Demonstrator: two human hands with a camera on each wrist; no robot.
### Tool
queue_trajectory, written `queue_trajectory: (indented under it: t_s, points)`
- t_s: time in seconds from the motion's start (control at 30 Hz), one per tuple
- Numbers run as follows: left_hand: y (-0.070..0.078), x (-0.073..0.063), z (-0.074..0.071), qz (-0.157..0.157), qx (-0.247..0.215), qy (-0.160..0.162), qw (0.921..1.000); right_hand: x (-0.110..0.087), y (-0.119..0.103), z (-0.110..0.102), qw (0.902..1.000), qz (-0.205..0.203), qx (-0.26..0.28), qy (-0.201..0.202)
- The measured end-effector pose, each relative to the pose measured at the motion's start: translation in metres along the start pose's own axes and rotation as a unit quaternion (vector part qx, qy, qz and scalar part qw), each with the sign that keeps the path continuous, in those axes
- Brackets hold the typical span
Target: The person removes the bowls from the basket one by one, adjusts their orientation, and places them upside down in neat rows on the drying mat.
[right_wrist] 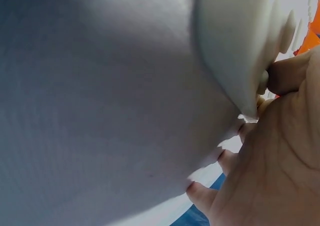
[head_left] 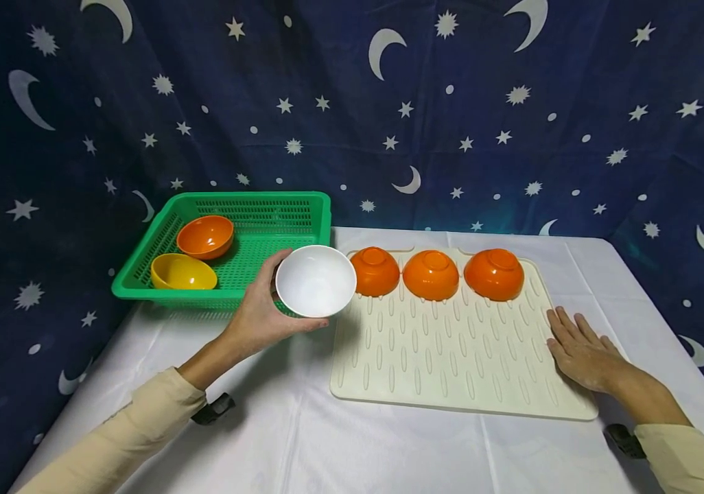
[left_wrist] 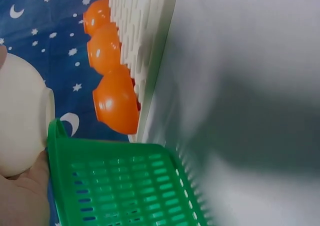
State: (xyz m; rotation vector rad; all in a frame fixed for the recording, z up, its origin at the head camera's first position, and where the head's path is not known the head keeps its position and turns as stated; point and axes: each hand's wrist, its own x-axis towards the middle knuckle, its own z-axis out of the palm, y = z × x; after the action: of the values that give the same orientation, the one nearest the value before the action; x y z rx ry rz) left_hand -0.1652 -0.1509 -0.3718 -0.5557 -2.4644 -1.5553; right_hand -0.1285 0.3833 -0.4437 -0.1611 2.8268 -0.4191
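Note:
My left hand point(head_left: 268, 302) grips a white bowl point(head_left: 316, 281) by its outer wall, thumb below and fingers at the far side, its hollow facing the head camera. In the left wrist view the white bowl point(left_wrist: 22, 116) hangs beside the green basket point(left_wrist: 115, 181). Over the right edge of the cream drying mat point(head_left: 438, 357) lies my right hand point(head_left: 587, 353), fingers extended and holding nothing. Along the mat's back edge three orange bowls point(head_left: 431, 276) sit upside down in a row. The leftmost is partly hidden by the white bowl.
Inside the green basket point(head_left: 265, 240) at the back left are an orange bowl point(head_left: 205, 237) and a yellow bowl point(head_left: 183, 272). A white cloth point(head_left: 389, 453) covers the table. Behind it hangs a dark blue curtain point(head_left: 339, 103) with moons and stars.

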Motion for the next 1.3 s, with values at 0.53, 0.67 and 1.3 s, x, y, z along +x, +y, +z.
queue_trajectory:
  t_s: [0.53,0.67,1.3]
  points:
    - [0.011,-0.010,0.016,0.044,-0.008,-0.047,0.9979,0.000,-0.003,-0.003,0.9998,-0.012,-0.014,0.002]
    - [0.011,-0.012,0.022,0.052,-0.010,-0.059,0.9969,0.002,-0.004,-0.007,0.9993,-0.020,-0.031,0.008]
    - [0.017,-0.005,0.045,0.067,0.012,-0.102,0.9925,-0.011,-0.022,-0.006,0.9884,-0.035,-0.065,0.133]
